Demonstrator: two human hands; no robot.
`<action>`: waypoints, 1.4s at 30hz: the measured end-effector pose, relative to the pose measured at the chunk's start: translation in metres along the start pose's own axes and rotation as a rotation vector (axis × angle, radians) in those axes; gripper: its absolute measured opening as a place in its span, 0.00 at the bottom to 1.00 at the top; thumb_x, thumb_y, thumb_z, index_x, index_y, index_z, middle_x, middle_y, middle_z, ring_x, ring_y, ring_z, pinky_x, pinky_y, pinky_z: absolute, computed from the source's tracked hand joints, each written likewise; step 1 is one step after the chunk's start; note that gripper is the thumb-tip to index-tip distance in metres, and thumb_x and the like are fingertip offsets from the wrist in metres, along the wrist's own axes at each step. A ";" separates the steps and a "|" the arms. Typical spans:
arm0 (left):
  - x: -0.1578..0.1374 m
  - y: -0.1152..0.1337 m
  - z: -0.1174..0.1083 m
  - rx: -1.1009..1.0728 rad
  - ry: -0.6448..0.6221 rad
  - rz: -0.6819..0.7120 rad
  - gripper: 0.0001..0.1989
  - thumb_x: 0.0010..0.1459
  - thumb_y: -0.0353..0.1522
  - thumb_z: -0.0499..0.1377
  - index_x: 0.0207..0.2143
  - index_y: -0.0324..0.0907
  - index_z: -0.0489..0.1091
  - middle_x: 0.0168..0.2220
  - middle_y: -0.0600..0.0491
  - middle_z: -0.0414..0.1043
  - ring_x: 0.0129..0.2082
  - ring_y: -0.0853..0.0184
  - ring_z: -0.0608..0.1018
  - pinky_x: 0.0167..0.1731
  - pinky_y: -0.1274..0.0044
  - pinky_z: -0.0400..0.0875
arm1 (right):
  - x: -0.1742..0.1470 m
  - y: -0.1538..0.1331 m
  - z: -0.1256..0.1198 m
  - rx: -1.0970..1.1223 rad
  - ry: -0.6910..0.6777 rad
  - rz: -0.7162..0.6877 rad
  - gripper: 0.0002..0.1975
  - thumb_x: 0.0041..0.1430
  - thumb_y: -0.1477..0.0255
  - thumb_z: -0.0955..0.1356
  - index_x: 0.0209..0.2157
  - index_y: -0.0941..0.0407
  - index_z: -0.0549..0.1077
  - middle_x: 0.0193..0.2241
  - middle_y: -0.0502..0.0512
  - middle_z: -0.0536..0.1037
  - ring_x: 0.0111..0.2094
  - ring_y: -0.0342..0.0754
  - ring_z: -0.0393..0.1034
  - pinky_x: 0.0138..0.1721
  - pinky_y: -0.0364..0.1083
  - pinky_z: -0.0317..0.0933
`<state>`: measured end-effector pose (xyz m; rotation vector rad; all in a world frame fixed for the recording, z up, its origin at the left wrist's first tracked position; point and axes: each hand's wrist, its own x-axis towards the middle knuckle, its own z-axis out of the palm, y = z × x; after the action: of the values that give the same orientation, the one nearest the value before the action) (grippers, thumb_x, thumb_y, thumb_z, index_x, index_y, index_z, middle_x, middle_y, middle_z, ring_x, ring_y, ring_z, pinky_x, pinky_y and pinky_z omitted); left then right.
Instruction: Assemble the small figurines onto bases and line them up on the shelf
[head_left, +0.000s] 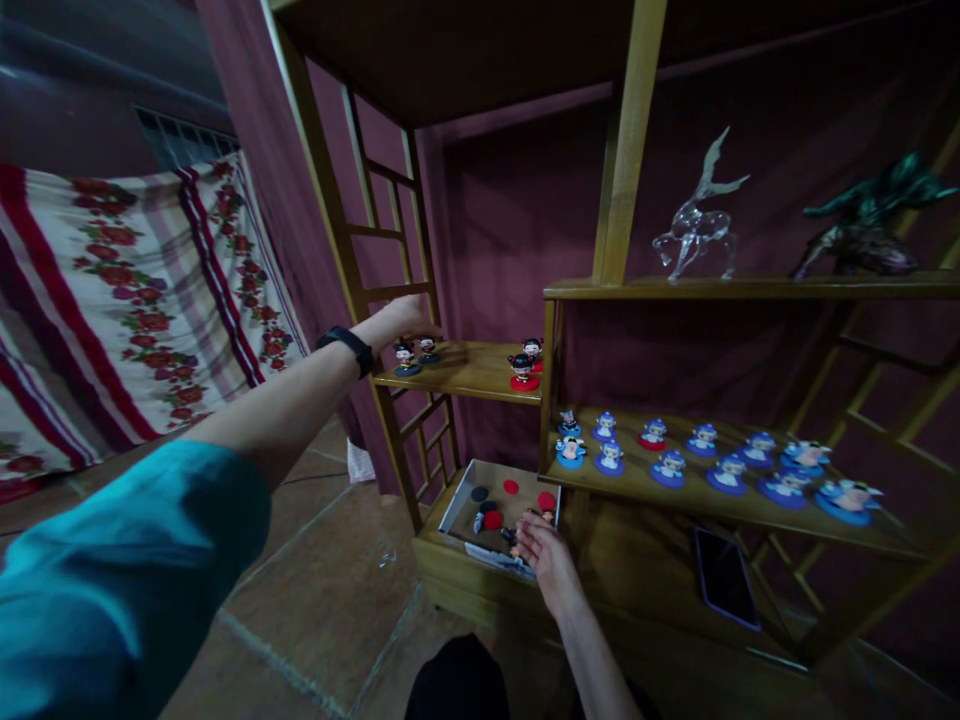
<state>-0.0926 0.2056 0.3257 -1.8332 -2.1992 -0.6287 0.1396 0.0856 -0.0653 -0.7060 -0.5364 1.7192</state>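
My left hand (405,318) reaches over the left end of a small shelf (472,368). Its fingers curve down around the head of a black-haired figurine (427,346), which stands on a dark round base; the fingertips are partly hidden. Just in front of it stands a similar figurine (406,358). My right hand (546,556) hovers at the front right of a shallow white-sided box (459,500), fingers loosely apart with nothing visible in them. Inside the box lie red discs (511,487), dark discs (479,494) and small figurine parts (508,536) near my right fingertips.
Two figurines on red bases (523,372) stand at the small shelf's right end. Several blue-and-white figurines (667,467) line the lower right shelf. A clear deer ornament (697,225) and a dark green sculpture (862,220) stand above. A phone-like device (725,577) lies below.
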 end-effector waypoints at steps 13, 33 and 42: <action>-0.085 -0.056 0.032 -0.121 0.046 -0.052 0.49 0.38 0.48 0.61 0.58 0.38 0.44 0.46 0.43 0.67 0.45 0.57 0.71 0.39 0.76 0.65 | -0.010 -0.001 -0.005 -0.038 0.012 0.008 0.15 0.38 0.69 0.71 0.33 0.55 0.73 0.31 0.55 0.78 0.34 0.49 0.71 0.36 0.47 0.64; -0.083 -0.057 0.044 -0.130 0.110 -0.122 0.42 0.42 0.40 0.60 0.56 0.37 0.45 0.46 0.41 0.67 0.45 0.58 0.71 0.39 0.75 0.65 | -0.016 -0.005 -0.007 -0.083 0.025 0.002 0.16 0.38 0.69 0.71 0.34 0.56 0.73 0.31 0.54 0.78 0.33 0.47 0.72 0.36 0.45 0.65; -0.087 -0.049 0.045 -0.108 0.130 -0.172 0.36 0.44 0.38 0.60 0.53 0.36 0.51 0.46 0.41 0.67 0.44 0.59 0.72 0.39 0.76 0.66 | -0.010 -0.001 -0.013 -0.125 0.027 0.015 0.17 0.39 0.69 0.71 0.35 0.56 0.72 0.33 0.54 0.78 0.32 0.45 0.71 0.35 0.43 0.65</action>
<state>-0.1178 0.1423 0.2403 -1.6113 -2.2922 -0.8904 0.1512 0.0761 -0.0723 -0.8227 -0.6249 1.6986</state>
